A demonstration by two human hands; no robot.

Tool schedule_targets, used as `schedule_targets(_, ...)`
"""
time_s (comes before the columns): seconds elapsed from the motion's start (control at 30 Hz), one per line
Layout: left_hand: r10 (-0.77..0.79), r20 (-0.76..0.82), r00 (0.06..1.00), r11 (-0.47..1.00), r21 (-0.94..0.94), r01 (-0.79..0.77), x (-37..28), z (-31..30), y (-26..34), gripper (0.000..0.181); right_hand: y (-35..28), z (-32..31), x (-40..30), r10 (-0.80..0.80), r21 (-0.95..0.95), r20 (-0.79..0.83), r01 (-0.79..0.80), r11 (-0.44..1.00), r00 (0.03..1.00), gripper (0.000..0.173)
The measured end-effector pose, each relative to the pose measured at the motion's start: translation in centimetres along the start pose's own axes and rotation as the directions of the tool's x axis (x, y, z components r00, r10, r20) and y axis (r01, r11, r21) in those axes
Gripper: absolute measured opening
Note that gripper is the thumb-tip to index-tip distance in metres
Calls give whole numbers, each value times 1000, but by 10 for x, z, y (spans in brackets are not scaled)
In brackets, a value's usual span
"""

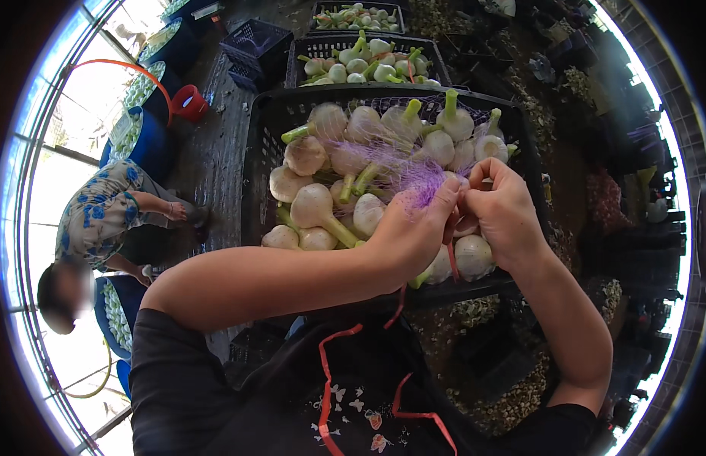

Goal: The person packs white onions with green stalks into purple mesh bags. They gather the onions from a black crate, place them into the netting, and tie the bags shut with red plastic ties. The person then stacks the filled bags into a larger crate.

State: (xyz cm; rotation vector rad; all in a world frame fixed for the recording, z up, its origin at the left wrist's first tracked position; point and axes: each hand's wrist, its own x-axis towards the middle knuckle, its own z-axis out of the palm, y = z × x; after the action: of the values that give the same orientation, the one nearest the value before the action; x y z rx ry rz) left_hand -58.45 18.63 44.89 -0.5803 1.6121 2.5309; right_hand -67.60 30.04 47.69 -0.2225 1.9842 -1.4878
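Observation:
A black plastic crate (535,159) in front of me holds many white bulbs with cut green stems, which look like fresh garlic (313,205). Purple mesh netting (412,176) lies spread across part of the bulbs, its strands bunched at my hands. My left hand (418,228) pinches the gathered netting between thumb and fingers. Touching it, my right hand (504,211) has its fingertips closed at the same bunch; what exactly they pinch is hidden. A red plastic ribbon (453,262) hangs below my hands, over the bulbs.
Beyond stand more bulb-filled crates (367,62) and a stack of dark crates (256,43). At left, a person (110,211) stands beside blue tubs (142,142) of bulbs, near a red bucket (189,103). Plant scraps (512,393) litter the floor. Red ribbon (325,393) crosses my shirt.

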Motion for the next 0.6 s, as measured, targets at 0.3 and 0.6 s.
schedule_targets(0.3, 104, 8, 995, 988, 112, -104, 3, 1, -4, 45, 13, -18, -17, -167, 746, 395, -210, 632, 904, 22)
schedule_targets(0.6, -107, -2, 994, 994, 27, 107, 4, 2, -9, 40, 22, -33, -14, -555, -428, 44, 518, 741, 830, 15)
